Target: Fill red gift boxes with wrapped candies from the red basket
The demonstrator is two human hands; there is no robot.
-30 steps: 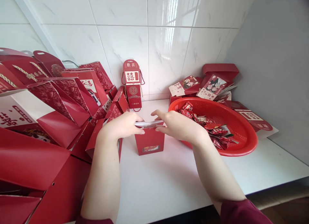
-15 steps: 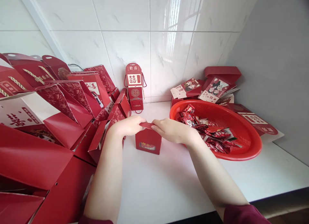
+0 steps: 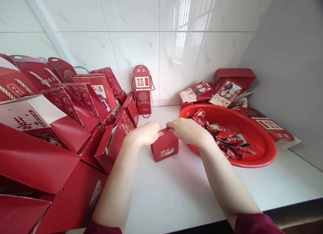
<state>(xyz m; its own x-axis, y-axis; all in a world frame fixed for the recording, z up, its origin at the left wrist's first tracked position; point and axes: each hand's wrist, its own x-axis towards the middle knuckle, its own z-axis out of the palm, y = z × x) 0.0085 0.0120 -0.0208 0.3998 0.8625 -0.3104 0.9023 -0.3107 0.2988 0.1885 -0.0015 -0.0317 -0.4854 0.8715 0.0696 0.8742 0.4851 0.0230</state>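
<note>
A small red gift box (image 3: 165, 143) stands upright on the white tabletop, with wrapped candy showing through the window in its front. At the left of its top edge, my left hand (image 3: 147, 133) is closed with its fingertips on the cardboard. My right hand (image 3: 185, 130) pinches the same top edge from the right. The fingers partly cover the box's upper rim. Just right of my right hand is a red plastic basket (image 3: 262, 146) holding many wrapped candies (image 3: 230, 139).
Red gift boxes and bags (image 3: 63, 126) crowd the left side. A tall decorated box (image 3: 143, 92) stands against the tiled wall (image 3: 131, 48). Behind the basket lie more printed boxes (image 3: 227, 89), and a flattened-looking one (image 3: 271, 124) is by the grey side wall (image 3: 287, 75).
The small box has shifted slightly right and turned, so its front window now tilts the other way. Both hands have moved with it and still hold its top.
</note>
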